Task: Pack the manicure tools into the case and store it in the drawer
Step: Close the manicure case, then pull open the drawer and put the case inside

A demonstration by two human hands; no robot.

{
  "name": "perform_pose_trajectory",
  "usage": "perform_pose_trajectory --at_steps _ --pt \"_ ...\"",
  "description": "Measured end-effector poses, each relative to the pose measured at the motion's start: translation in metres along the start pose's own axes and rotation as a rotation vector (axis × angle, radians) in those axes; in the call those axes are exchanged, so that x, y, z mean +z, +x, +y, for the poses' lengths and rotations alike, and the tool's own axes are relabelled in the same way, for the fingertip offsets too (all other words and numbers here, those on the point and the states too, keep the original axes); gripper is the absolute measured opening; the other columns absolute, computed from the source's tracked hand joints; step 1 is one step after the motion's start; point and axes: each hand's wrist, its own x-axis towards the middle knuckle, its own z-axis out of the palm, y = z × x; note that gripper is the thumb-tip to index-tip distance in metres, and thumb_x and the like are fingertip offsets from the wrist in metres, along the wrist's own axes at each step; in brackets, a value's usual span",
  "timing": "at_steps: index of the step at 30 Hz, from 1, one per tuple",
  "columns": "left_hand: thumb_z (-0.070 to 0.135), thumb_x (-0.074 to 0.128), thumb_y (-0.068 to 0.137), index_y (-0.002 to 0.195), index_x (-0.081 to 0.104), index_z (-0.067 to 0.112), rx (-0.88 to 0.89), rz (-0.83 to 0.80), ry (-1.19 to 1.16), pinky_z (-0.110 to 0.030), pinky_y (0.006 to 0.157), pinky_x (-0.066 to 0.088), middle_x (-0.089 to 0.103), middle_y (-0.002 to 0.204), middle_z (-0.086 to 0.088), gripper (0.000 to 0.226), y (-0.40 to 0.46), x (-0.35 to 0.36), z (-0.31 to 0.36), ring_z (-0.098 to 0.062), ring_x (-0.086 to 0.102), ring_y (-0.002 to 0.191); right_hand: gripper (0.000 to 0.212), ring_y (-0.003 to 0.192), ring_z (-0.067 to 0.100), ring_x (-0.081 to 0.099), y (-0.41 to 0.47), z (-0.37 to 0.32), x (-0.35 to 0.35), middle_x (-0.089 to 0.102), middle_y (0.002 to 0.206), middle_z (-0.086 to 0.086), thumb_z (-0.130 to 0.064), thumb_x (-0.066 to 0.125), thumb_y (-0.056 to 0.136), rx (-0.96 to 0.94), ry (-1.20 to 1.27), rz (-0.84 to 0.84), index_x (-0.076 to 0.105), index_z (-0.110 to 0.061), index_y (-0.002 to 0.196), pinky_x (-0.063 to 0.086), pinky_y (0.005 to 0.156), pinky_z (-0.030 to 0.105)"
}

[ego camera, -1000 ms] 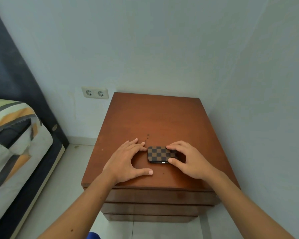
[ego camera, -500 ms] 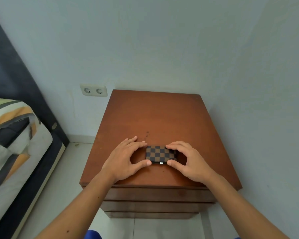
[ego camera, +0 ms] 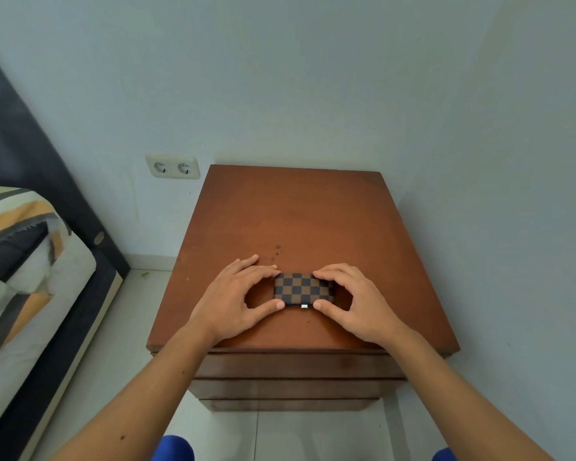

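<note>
Now both hands frame the case. Left hand (ego camera: 233, 301): thumb tip against the near left corner, fingers curled to the far left edge, palm resting on the wood. Right hand (ego camera: 353, 301): thumb pressed at the near edge just right of the small metal clasp (ego camera: 304, 306), fingers draped over the far right end. Each hand is half closed in a loose pinch, gripping the case by its ends; it is not lifted.

Case (ego camera: 302, 289): small, flat, brown checkered, lid down, lying on the counter (ego camera: 296, 214) near the front edge, roughly centred. No loose tools visible anywhere on the top, so the tools look to be inside, or not yet out; cannot tell which.

Step in hand, as I judge it: working the clasp, either snapping it home or releasing it. To do it well, keep the left hand as the anchor so the case does not skid on the smooth wood, and let the right thumb act squarely on the clasp rather than beside it. Press straight, not at a slant.

Below the top, the drawers (ego camera: 296, 366) are all closed. One hand must come free to pull one open.

Further out: bed (ego camera: 30, 261) to the left, wall socket (ego camera: 173, 167) behind.
</note>
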Motion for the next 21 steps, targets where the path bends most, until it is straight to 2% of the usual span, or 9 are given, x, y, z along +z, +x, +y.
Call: perform_pose_trajectory --at_steps 5,8,10,13,16,21 --pt "0.076 0.056 0.093 0.15 0.05 0.042 -0.004 0.0 0.009 -0.033 0.129 0.015 0.048 0.157 0.022 0.067 -0.002 -0.001 0.003 -0.004 0.024 0.156 0.053 0.132 0.0 0.047 -0.001 -0.003 -0.001 0.055 0.14 -0.02 -0.043 0.077 0.092 0.008 -0.006 0.01 0.061 -0.032 0.141 0.032 0.108 0.012" --pt "0.075 0.056 0.093 0.151 0.05 0.04 -0.012 -0.007 0.018 -0.033 0.13 0.015 0.047 0.158 0.021 0.068 -0.005 -0.003 0.007 -0.004 0.025 0.156 0.056 0.133 0.001 0.05 -0.005 -0.005 -0.002 0.054 0.141 -0.018 -0.044 0.078 0.091 -0.001 0.012 0.037 0.06 -0.03 0.142 0.042 0.114 0.027" --pt "0.077 0.054 0.093 0.149 0.052 0.039 -0.027 0.012 0.017 -0.037 0.131 0.022 0.05 0.157 0.018 0.068 -0.01 -0.005 0.009 -0.004 0.031 0.154 0.062 0.134 0.002 0.051 -0.011 -0.008 -0.003 0.053 0.143 -0.016 -0.047 0.08 0.088 0.013 0.029 0.059 0.059 -0.029 0.143 0.045 0.115 0.033" --pt "0.085 0.049 0.09 0.148 0.053 0.038 -0.066 0.019 0.0 -0.031 0.128 0.022 0.053 0.156 0.016 0.074 -0.027 -0.01 0.009 -0.004 0.037 0.151 0.079 0.141 0.002 0.045 -0.029 -0.009 -0.007 0.045 0.15 -0.018 -0.061 0.079 0.082 0.053 0.001 0.027 0.051 -0.032 0.149 0.042 0.119 0.034" --pt "0.087 0.05 0.089 0.151 0.049 0.037 -0.047 -0.021 0.096 -0.03 0.128 0.016 0.044 0.162 0.017 0.08 -0.052 -0.015 0.008 -0.004 0.03 0.155 0.094 0.147 0.001 0.035 -0.052 -0.004 -0.013 0.034 0.158 -0.02 -0.072 0.076 0.079 0.094 -0.092 -0.021 0.042 -0.032 0.156 0.037 0.121 0.032" --pt "0.085 0.056 0.088 0.15 0.052 0.031 -0.104 0.072 0.17 -0.034 0.128 0.014 0.046 0.162 0.01 0.083 -0.093 -0.012 0.008 -0.012 0.033 0.155 0.112 0.154 0.014 0.026 -0.092 0.003 -0.024 0.03 0.165 -0.007 -0.08 0.075 0.071 0.158 -0.246 0.051 0.035 -0.026 0.16 0.027 0.126 0.037"
